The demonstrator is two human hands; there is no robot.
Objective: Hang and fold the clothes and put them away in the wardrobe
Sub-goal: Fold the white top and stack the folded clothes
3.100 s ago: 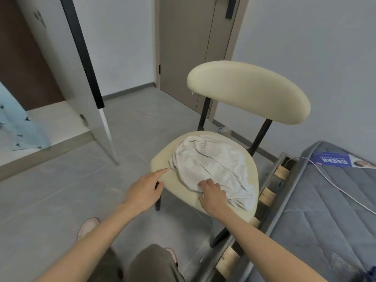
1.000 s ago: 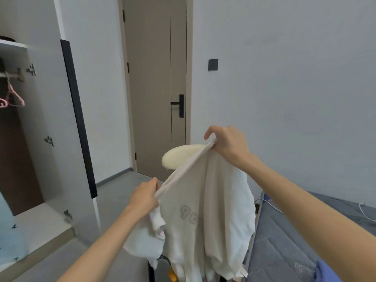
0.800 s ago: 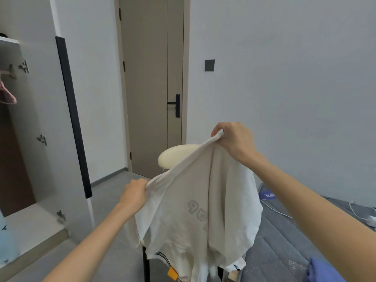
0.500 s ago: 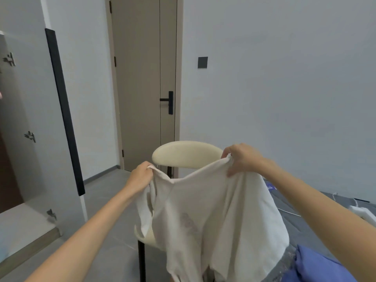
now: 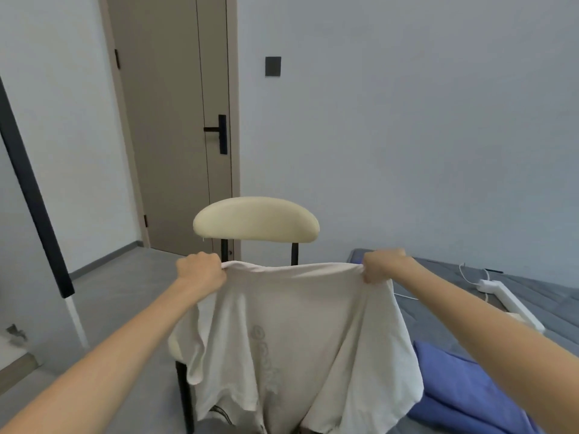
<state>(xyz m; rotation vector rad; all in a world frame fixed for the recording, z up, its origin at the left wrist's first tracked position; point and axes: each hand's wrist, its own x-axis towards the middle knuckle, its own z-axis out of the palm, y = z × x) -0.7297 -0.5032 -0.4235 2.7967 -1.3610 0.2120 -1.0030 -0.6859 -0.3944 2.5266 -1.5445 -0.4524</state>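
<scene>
Before the chair (image 5: 255, 219), gripping the white shirt (image 5: 297, 333) tight in left hand (image 5: 200, 272) and right hand (image 5: 380, 266); with weaker hold, may drop crumpled.

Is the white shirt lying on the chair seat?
No, the left hand and right hand hold the shirt up by its top edge before the chair.
</scene>
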